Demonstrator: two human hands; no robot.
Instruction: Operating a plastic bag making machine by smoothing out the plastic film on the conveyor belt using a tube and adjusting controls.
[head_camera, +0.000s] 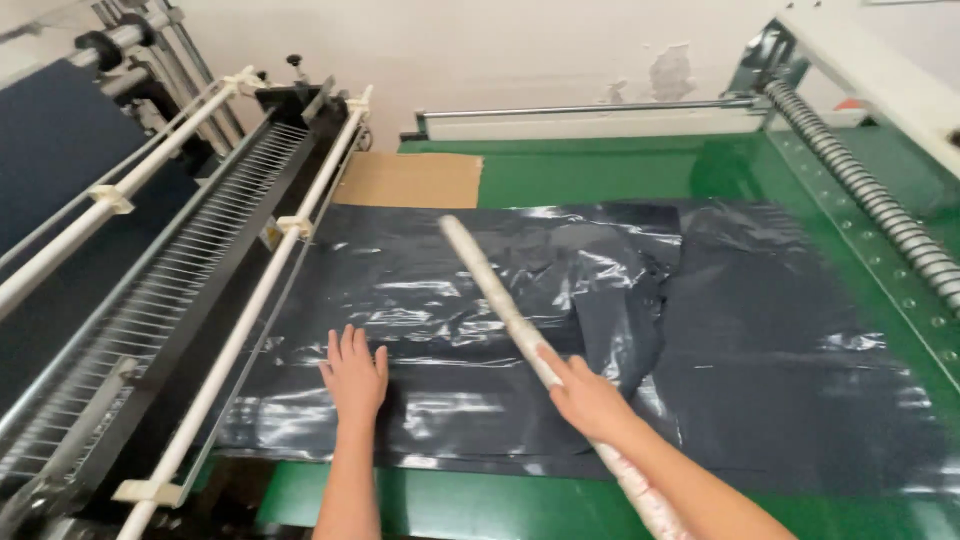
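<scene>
right grip (588, 398) clamped on white rod (495, 290); left grip (353, 375) flat, apart, on black plastic sheets (560, 330).

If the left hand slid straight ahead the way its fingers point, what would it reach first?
The left hand lies flat on the dark plastic sheeting, fingers pointing away from the person. Going straight on, it would cross more sheeting, then probably meet the brown cardboard piece; depth is hard to judge.

The plastic sheets (600, 330) are dark grey, almost black, with shiny white glints. The desk (600, 165) is bright green. The long stick (500, 295) is whitish with faint reddish speckles at its near end. A cardboard piece (410, 180) is plain tan. The machine rails (250, 310) are cream-white.
</scene>
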